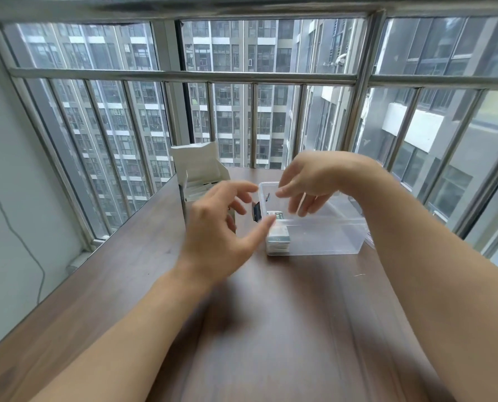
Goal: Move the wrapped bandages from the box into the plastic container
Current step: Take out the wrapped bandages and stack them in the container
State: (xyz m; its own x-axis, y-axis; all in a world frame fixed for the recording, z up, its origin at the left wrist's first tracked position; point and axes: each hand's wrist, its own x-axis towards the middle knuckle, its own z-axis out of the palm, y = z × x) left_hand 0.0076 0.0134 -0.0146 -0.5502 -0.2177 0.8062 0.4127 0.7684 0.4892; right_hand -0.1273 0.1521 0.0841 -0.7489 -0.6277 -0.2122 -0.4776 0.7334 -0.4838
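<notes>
A white cardboard box (197,169) stands open at the far left of the table, with wrapped bandages showing inside it. To its right sits a clear plastic container (329,230). A stack of wrapped bandages (278,237) lies in the container's near left corner. My left hand (218,224) hovers between the box and the container, fingers spread, thumb near the stack, holding nothing. My right hand (311,184) hangs above the container with fingers pointing down and apart, nothing in them. The hands are slightly blurred.
The dark wooden table (271,314) runs up to a window with metal bars (184,75). A white wall with a thin cable (15,233) borders the table's left edge. A small dark item (256,212) sits at the container's left wall.
</notes>
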